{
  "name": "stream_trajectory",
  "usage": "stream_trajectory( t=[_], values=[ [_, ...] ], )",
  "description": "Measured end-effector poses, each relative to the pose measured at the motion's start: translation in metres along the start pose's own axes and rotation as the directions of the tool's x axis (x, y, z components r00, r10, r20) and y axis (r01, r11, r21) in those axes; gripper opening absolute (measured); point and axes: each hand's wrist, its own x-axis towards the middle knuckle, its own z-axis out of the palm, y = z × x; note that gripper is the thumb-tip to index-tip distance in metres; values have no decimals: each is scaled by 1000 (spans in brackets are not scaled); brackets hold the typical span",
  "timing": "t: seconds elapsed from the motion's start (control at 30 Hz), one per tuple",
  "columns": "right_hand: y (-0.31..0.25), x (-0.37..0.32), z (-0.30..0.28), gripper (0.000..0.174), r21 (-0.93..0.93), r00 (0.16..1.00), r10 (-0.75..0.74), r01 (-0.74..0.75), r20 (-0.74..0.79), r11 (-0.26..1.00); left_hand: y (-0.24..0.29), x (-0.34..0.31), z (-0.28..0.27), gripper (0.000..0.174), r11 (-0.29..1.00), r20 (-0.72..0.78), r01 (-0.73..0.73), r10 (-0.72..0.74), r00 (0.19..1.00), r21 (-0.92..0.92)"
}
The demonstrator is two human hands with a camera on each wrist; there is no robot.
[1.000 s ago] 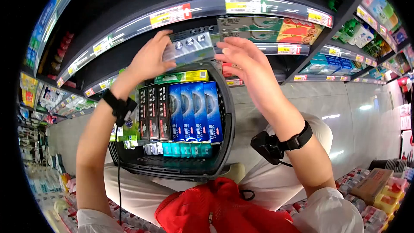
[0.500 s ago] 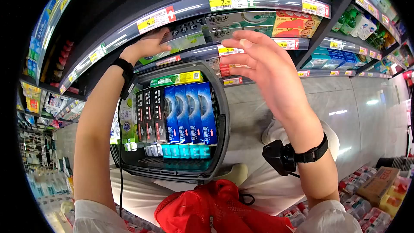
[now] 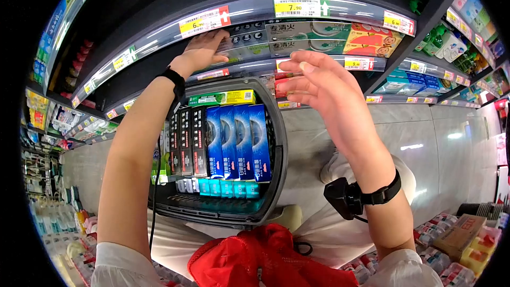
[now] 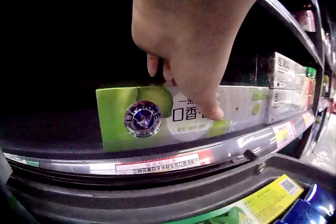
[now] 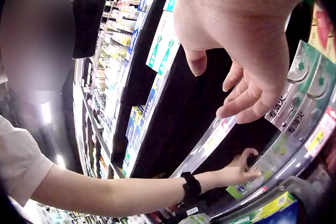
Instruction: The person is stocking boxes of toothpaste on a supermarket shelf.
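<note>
On the shelf lies a green and white toothpaste box [image 4: 113, 116] with a round silver emblem. My left hand [image 3: 201, 52] pinches it, its thumb on the front face and its fingers over the top edge, as the left wrist view shows; the fingertips are partly hidden behind the box. My right hand [image 3: 334, 87] hovers in front of the shelf with loosely bent fingers and holds nothing. Near it on the shelf are stacked grey-green toothpaste boxes [image 3: 289, 32]. Below my hands stands a dark basket [image 3: 280, 143] packed with blue boxes [image 3: 228, 141] and black boxes [image 3: 186, 149].
A yellow and green box [image 3: 236, 96] lies along the basket's shelf side, and teal boxes [image 3: 231, 188] line its near side. A shelf rail with price tags [image 3: 204, 21] runs just above the left hand. Orange boxes [image 3: 372, 40] sit further right. A red bag [image 3: 265, 255] hangs at the lap.
My left hand has carried the toothpaste box from above the basket's far edge onto the shelf. My right hand has drawn away from the box, to the right and toward me.
</note>
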Motion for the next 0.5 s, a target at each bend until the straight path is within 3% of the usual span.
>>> stream_trajectory(
  t=[0.07, 0.1, 0.2, 0.27, 0.3, 0.33, 0.4, 0.43, 0.5],
  values=[
    [3, 4, 2, 43, 3, 1000, 9, -9, 1, 1000, 2, 1, -5, 68, 979, 49, 160, -155, 987, -124],
    [5, 6, 3, 43, -5, 1000, 10, -10, -1, 1000, -5, 7, 5, 79, 968, 67, 234, -228, 971, -89],
    [27, 20, 5, 39, -8, 998, 53, -53, -16, 999, -13, 11, 30, 85, 974, -30, 174, -180, 983, -146],
    [59, 36, 8, 36, -358, 995, -96, 86, -11, 930, -9, 14, 32, 87, 973, -49, 175, -184, 982, -153],
    [67, 40, 17, 38, -636, 977, -213, 170, 9, 753, -8, 14, 32, 88, 973, -66, 175, -187, 980, -152],
    [81, 45, 20, 39, -856, 930, -349, 271, 114, 441, -11, 13, 33, 88, 970, -68, 178, -191, 979, -163],
    [101, 63, 25, 41, -911, 856, -396, 399, 332, 100, -17, 13, 34, 88, 972, -57, 94, -109, 992, -215],
    [112, 75, 29, 41, -912, 858, -390, 399, 335, 94, -17, 10, 36, 87, 971, -85, 95, -117, 990, -220],
    [126, 105, 39, 51, -893, 773, -453, 424, 444, -152, -19, 10, 38, 86, 972, -104, 84, -109, 989, -221]
  ],
)
